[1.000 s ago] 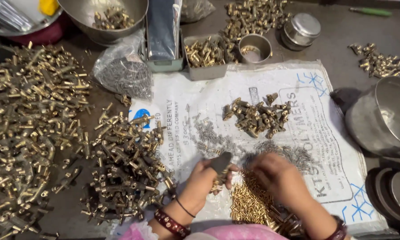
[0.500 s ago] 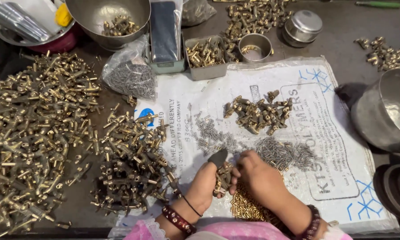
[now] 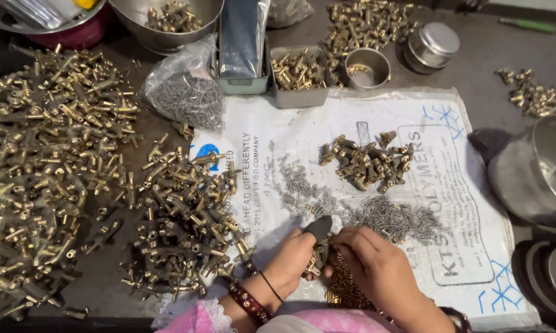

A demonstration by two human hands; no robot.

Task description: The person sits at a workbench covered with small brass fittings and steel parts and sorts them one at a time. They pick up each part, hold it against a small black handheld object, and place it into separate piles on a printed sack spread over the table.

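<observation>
My left hand [image 3: 292, 259] grips a small tool with a dark handle [image 3: 319, 229] together with a small brass part [image 3: 315, 267]. My right hand [image 3: 372, 264] meets it from the right, fingertips touching the same brass part. Under the hands lies a heap of thin brass pins [image 3: 344, 291] on a white printed sack [image 3: 457, 203]. Small grey springs [image 3: 383, 216] are scattered just beyond the hands. A small pile of brass fittings [image 3: 367, 163] sits further out on the sack.
Large heaps of brass fittings [image 3: 49, 166] cover the left side, with another heap [image 3: 185, 222] beside my left hand. A plastic bag of springs [image 3: 185, 98], metal trays [image 3: 299, 71], steel cups [image 3: 367, 66] and bowls [image 3: 167, 18] line the back. A big steel pot [image 3: 537, 172] stands at right.
Both hands have stayed together on the brass part. The view has shifted slightly, and the hands sit a little further right in the frame.
</observation>
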